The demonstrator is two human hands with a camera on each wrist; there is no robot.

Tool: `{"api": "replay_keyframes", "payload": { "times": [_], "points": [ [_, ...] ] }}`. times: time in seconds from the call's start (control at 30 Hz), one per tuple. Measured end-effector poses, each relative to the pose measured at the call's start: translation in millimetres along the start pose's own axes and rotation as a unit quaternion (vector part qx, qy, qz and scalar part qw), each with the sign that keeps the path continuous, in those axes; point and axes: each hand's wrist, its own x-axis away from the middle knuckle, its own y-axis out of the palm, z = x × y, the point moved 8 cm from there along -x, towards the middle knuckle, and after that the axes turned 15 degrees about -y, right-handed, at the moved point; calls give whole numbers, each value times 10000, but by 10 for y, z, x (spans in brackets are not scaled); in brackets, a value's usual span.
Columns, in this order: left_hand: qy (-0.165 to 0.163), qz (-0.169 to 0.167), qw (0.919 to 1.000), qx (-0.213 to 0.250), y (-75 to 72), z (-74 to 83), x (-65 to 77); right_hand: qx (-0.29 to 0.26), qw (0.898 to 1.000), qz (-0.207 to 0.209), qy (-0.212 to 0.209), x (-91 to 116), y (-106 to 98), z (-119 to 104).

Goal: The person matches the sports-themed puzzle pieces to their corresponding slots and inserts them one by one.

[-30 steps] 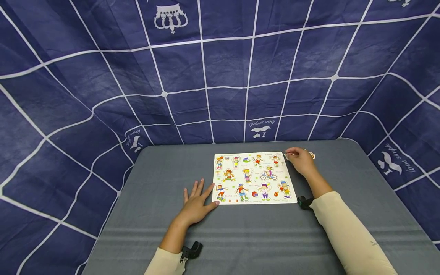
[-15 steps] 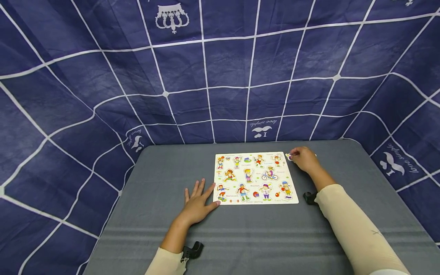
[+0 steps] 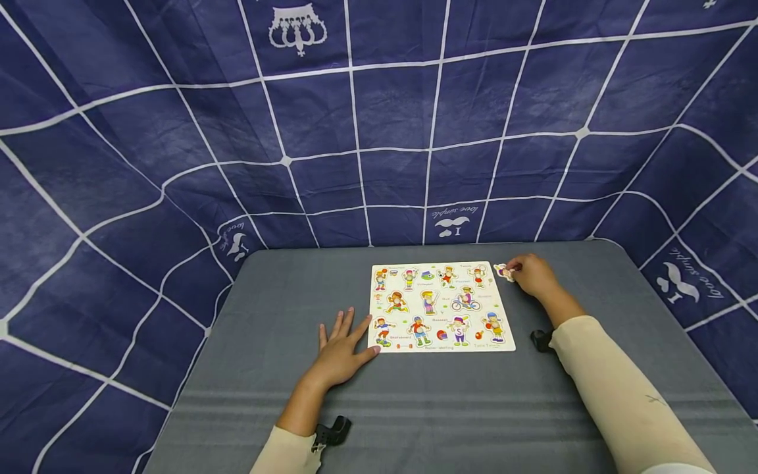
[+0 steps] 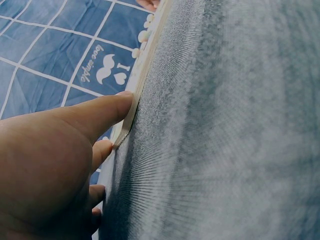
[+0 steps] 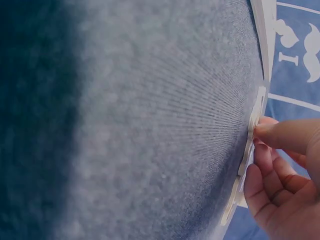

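Note:
A white wooden puzzle board [image 3: 438,322] with several cartoon sports figures lies flat on the grey cloth in the head view. My left hand [image 3: 337,355] rests spread at the board's left edge, its thumb [image 4: 112,107] touching the rim in the left wrist view. Beyond the board's far right corner, my right hand [image 3: 535,276] pinches a small puzzle piece [image 3: 503,271] shaped like a figure, between thumb and fingertips. In the right wrist view that piece [image 5: 253,117] is low against the cloth, and a second piece [image 5: 230,205] lies beneath the curled fingers.
Grey cloth [image 3: 438,415] covers the table. Its far edge meets a hanging blue curtain [image 3: 391,178] with white grid lines, which also closes off both sides. Black wrist cameras [image 3: 333,431] are strapped to both forearms.
My right hand has shifted a little to the right, so more of the pinched piece shows and the piece beyond the hand is now covered. My left hand stays still on the board.

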Motion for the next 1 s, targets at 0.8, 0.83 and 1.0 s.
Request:
{"api": "replay_keyframes", "payload": {
  "times": [0.8, 0.83, 1.0],
  "points": [
    [-29, 11, 10000, -6, 6, -7, -4, -93, 9986, 520, 84, 128, -84, -136],
    [-35, -2, 10000, -15, 8, -8, -3, -92, 9985, 534, 73, 134, -90, -150],
    [-1, 29, 10000, 24, 1, -10, 4, -112, 9979, 632, -53, 163, -128, -253]
  ]
}}
